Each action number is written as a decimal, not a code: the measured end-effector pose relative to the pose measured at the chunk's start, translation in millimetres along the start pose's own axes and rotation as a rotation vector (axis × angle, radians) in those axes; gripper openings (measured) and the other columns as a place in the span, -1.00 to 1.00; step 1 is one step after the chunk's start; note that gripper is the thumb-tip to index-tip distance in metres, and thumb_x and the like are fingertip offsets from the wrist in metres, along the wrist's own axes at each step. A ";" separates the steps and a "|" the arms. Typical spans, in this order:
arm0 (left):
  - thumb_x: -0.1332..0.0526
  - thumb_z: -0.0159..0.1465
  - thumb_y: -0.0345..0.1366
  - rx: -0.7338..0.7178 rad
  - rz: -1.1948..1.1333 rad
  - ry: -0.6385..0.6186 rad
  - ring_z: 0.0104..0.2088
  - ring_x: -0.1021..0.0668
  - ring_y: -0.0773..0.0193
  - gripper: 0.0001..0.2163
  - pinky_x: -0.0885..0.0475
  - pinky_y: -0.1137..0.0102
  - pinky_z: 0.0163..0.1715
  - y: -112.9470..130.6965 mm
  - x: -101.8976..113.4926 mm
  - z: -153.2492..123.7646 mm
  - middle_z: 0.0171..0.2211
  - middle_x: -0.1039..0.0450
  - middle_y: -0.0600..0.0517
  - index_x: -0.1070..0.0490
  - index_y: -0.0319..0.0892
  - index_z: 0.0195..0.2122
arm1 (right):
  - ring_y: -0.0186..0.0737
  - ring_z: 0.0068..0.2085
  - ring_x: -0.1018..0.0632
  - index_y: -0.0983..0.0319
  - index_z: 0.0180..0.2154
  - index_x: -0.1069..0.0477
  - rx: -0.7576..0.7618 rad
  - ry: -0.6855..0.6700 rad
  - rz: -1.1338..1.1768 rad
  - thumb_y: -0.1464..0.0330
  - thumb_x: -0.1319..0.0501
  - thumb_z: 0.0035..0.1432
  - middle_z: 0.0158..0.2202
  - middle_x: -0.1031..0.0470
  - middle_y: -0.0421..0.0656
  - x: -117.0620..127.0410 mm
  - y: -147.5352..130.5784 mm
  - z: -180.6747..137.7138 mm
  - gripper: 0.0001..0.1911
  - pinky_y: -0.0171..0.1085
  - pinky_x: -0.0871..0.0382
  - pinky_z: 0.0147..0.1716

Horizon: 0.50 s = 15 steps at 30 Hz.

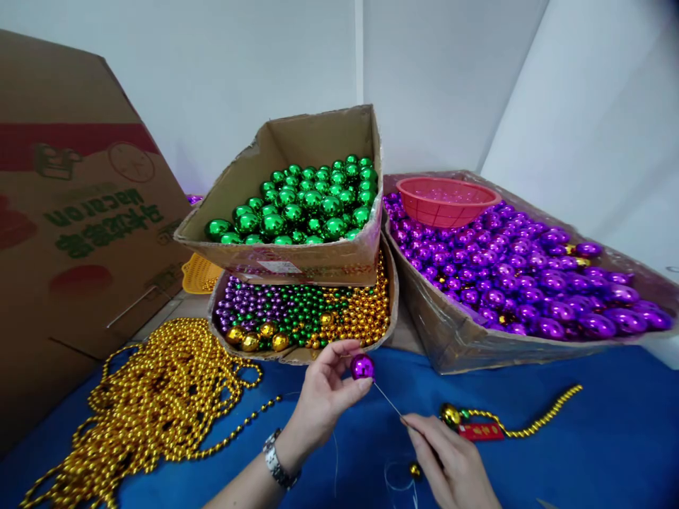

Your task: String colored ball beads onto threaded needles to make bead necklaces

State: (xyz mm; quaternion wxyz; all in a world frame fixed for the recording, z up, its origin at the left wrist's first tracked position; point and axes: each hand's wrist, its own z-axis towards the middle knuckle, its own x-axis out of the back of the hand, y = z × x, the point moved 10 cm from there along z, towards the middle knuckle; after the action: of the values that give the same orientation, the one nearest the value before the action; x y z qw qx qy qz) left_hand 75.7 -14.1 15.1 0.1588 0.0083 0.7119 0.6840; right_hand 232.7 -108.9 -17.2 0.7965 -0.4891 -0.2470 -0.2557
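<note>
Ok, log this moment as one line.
left hand: pinching purple ball | right hand: holding needle, tip at ball | gold bead strand: on blue cloth

Blue table (610, 438): gold bead pile (153, 403), bead strand (530, 424), cardboard boxes (450, 339).

Bare forearms, silver metal-link wristwatch (279, 463) on left wrist, sleeveless

Purple ball on a needle, with a gold bead string beside it

You hold a shiny purple ball (363, 367) above the blue tablecloth (583, 452) near its front edge, a thin needle (387, 401) slanting down from it; the gold bead string (530, 424) with a red tag (480, 431) lies just right.
</note>
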 end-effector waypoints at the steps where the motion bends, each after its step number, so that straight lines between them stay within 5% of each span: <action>1: -0.39 0.00 -0.41 -0.018 0.023 -0.008 -0.13 -0.48 0.19 -0.57 -0.42 0.38 -0.16 1.8 -2.1 -2.3 -0.12 -0.44 -0.08 -0.37 -0.14 -0.08 | -0.19 -0.20 -0.58 0.15 -0.04 -0.37 -0.004 0.008 0.000 0.40 -0.03 0.28 -0.20 -0.56 -0.12 -0.4 1.0 -1.1 -0.74 -0.27 -0.46 -0.15; 10: -0.30 0.12 -0.32 -0.081 0.170 -0.209 -0.01 -0.44 0.09 -0.50 -0.45 0.28 -0.12 13.7 -16.7 -5.8 -0.01 -0.37 -0.13 -0.23 -0.09 0.09 | -0.19 -0.23 -0.60 0.17 -0.10 -0.41 0.022 0.036 -0.007 0.36 -0.06 0.27 -0.24 -0.58 -0.10 5.3 0.6 0.3 -0.78 -0.33 -0.50 -0.22; 12: -0.22 0.20 -0.27 -0.170 0.417 -0.166 -0.02 -0.45 0.12 -0.59 -0.43 0.29 -0.10 31.0 0.1 10.7 -0.03 -0.39 -0.14 -0.24 -0.12 0.08 | -0.19 -0.24 -0.61 0.17 -0.09 -0.40 0.024 0.030 -0.016 0.37 -0.08 0.26 -0.23 -0.58 -0.11 7.7 2.9 0.3 -0.78 -0.35 -0.51 -0.25; 15: -0.09 0.28 -0.25 -0.268 1.103 -0.056 -0.10 -0.50 0.16 -0.70 -0.39 0.32 -0.09 51.0 30.9 44.6 -0.09 -0.45 -0.14 -0.30 -0.19 0.02 | -0.17 -0.23 -0.61 0.18 -0.08 -0.40 0.013 0.028 -0.029 0.37 -0.08 0.25 -0.22 -0.58 -0.10 9.0 7.7 -1.5 -0.78 -0.35 -0.52 -0.25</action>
State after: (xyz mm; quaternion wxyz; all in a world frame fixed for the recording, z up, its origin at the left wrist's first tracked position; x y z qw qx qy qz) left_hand 46.4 39.6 57.6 -0.2033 0.3769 0.5045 0.7497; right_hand 244.7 -108.8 -17.1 0.7993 -0.4766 -0.2445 -0.2725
